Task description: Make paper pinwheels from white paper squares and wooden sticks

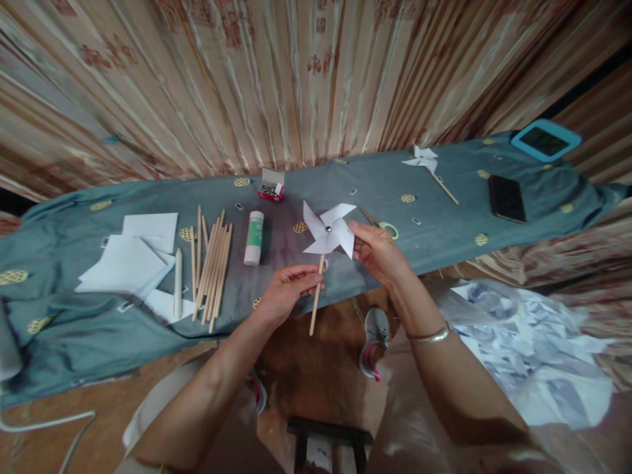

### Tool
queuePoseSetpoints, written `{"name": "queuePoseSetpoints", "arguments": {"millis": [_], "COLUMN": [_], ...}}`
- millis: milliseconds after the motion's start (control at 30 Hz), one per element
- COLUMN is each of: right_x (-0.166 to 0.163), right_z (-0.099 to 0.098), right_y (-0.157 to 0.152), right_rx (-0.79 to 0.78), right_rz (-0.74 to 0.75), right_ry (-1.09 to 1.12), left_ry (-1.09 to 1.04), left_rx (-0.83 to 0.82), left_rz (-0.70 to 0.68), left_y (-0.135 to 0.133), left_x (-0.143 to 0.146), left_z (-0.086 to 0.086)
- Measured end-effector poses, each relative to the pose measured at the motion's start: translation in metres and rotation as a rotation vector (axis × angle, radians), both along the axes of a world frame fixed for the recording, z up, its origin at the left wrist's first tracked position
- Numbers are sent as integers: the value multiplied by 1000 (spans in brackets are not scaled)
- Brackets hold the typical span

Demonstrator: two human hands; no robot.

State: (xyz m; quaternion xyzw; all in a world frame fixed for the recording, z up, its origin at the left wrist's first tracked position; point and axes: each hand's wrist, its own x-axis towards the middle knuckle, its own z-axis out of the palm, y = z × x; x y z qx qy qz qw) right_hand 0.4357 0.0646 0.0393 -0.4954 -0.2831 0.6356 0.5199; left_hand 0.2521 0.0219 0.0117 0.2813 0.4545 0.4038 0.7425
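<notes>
A white paper pinwheel (338, 232) faces me above the front edge of the cloth, its blades joined at a shiny round pin. My left hand (291, 288) pinches its wooden stick (316, 304) just below the blades. At the right-hand blade, my right hand (375, 249) has its thumb and fingers closed on the paper edge; the fingertips are partly hidden behind it. Left of the pinwheel stands a green and white glue stick (254, 238). Behind that is a small open red box (271, 186) of metal pins. Scissors with yellow-green handles (388, 230) lie behind my right hand.
Several wooden sticks (213, 266), a white rod (178, 283) and white paper sheets (121, 263) lie on the left. Another pinwheel (423, 158), a dark phone (507, 198) and a blue-framed tablet (546, 140) are on the right. A bag of paper pieces (533, 349) sits below.
</notes>
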Motion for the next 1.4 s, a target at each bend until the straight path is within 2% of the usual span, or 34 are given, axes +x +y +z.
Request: {"name": "queuePoseSetpoints", "arguments": {"millis": [200,833,1400], "right_x": [-2,-7,-5], "right_z": [3,-1,-1], "right_y": [-2,-6,-5], "right_rx": [-32,-73,-49], "right_rz": [28,64,57], "right_ry": [30,33,19], "left_ry": [-8,0,5], "left_rx": [-14,-3,13], "left_rz": [48,75,83], "left_y": [0,1,1], "left_x": [1,3,2], "left_z": [-3,0,-2]}}
